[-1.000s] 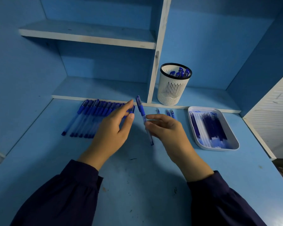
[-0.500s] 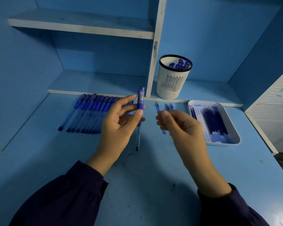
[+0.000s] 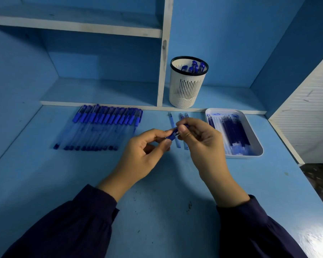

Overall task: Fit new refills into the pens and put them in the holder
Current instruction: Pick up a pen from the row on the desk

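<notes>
Pen [image 3: 172, 134] passed from right hand [image 3: 199, 144] to left hand [image 3: 144, 155], stood upright in left fingers half second ago. Now tipped over, lying nearly level between both hands. Right hand, then apart and pinching nothing visible, closed in and grips pen's far end. Hands now meet at pen, most of barrel hidden.

Blue desk top [image 3: 157, 216] beneath the grip on the pen [image 3: 172, 135], flecked with dark specks [image 3: 189, 205] on the near side. Left of the grip and slightly beyond, a tight row of pens [image 3: 101, 127] laid side by side. Directly under and just beyond the grip, a few loose refills [image 3: 171, 121] flat on the surface. Right of it, a white tray [image 3: 257, 146]. Farther back and a little right, a raised shelf ledge [image 3: 227, 97] with the white holder [image 3: 186, 90] upright on it.
</notes>
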The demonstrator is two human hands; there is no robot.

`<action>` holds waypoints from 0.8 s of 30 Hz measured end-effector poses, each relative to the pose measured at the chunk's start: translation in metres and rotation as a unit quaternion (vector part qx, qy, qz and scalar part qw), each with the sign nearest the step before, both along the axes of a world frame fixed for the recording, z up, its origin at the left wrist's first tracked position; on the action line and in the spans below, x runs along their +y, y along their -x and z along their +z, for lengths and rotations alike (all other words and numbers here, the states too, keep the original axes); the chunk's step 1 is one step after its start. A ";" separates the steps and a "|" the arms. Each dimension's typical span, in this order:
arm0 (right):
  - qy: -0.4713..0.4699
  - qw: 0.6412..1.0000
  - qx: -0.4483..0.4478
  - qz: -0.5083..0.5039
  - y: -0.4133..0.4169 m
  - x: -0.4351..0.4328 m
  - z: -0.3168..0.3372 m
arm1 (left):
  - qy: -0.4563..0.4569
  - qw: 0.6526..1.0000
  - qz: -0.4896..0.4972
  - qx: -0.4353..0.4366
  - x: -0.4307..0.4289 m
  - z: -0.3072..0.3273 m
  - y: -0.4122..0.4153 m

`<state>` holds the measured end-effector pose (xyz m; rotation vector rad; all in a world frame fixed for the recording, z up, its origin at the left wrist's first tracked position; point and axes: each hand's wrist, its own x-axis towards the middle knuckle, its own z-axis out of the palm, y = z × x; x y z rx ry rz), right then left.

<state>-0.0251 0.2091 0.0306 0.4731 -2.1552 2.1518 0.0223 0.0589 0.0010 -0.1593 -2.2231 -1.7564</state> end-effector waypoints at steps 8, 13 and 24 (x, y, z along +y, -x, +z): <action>0.035 0.999 -0.023 0.009 0.000 -0.003 -0.004 | -0.032 0.999 -0.020 0.010 0.000 -0.001 0.001; 0.060 0.998 -0.021 0.027 0.005 0.001 -0.001 | 0.018 0.999 -0.049 0.012 -0.002 -0.002 -0.001; 0.155 0.983 -0.099 -0.020 0.016 0.013 0.008 | -0.066 0.997 0.041 -0.011 0.002 0.009 -0.007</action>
